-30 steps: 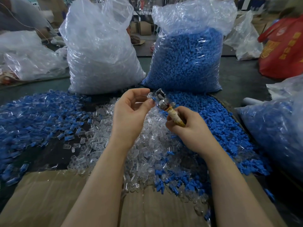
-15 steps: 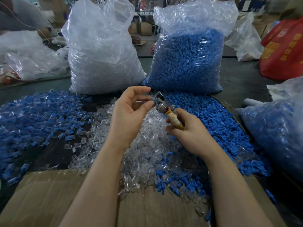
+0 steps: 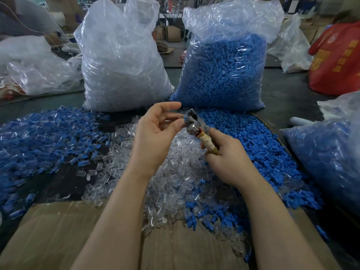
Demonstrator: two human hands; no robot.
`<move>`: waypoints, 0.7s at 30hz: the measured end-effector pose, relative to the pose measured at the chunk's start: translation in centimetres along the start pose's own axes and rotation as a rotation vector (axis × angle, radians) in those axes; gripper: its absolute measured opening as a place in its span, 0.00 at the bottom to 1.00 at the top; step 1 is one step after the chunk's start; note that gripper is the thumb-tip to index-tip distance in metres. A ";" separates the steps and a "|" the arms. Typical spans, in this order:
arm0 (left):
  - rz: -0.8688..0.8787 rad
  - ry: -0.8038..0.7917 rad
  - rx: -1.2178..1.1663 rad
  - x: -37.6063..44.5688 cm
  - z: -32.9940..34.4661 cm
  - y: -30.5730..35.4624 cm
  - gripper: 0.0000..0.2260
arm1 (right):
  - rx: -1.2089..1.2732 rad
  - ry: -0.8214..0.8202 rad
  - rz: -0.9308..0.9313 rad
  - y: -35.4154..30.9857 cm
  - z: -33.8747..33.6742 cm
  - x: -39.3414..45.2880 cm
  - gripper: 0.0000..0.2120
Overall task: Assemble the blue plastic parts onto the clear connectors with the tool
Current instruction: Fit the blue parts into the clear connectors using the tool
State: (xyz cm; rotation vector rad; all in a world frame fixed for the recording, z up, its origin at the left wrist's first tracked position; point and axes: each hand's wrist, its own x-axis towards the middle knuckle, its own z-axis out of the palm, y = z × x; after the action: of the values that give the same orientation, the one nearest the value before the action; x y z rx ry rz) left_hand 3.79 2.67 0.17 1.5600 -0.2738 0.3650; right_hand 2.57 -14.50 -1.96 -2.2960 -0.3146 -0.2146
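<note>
My right hand grips the taped handle of a small metal tool, whose steel head points up and left. My left hand is raised beside the tool head and pinches a small clear connector with a blue part between thumb and fingers, right against the tool's jaw. Below my hands lies a heap of loose clear connectors. To the right spreads a heap of blue plastic parts. On the left lies a spread of clear connectors fitted with blue parts.
Two big plastic bags stand behind the heaps: one of clear connectors and one of blue parts. Another bag of blue-filled pieces sits at the right, a red bag behind it. Cardboard covers the near edge.
My left hand has lifted slightly and its fingers have spread more around the piece at the tool's jaw. The tool head has tilted a little further left; my right hand stays in place.
</note>
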 end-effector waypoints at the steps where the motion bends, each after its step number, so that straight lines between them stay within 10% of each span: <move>1: -0.002 -0.001 -0.002 0.0 0.0 0.0 0.14 | -0.011 0.011 0.000 -0.1 0.1 0.0 0.06; 12: -0.116 0.018 -0.068 -0.1 -0.1 0.0 0.10 | -0.025 -0.006 0.053 -0.2 0.2 0.1 0.10; 21: -0.550 0.580 -0.703 1.2 -5.3 -1.1 0.04 | -0.405 0.120 0.114 1.4 -0.1 0.6 0.10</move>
State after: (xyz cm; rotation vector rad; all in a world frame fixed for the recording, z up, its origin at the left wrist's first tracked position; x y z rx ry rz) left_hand 5.02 8.06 -0.40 0.7384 0.4401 0.2320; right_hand 3.51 -15.43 -2.71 -2.6758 -0.0810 -0.3847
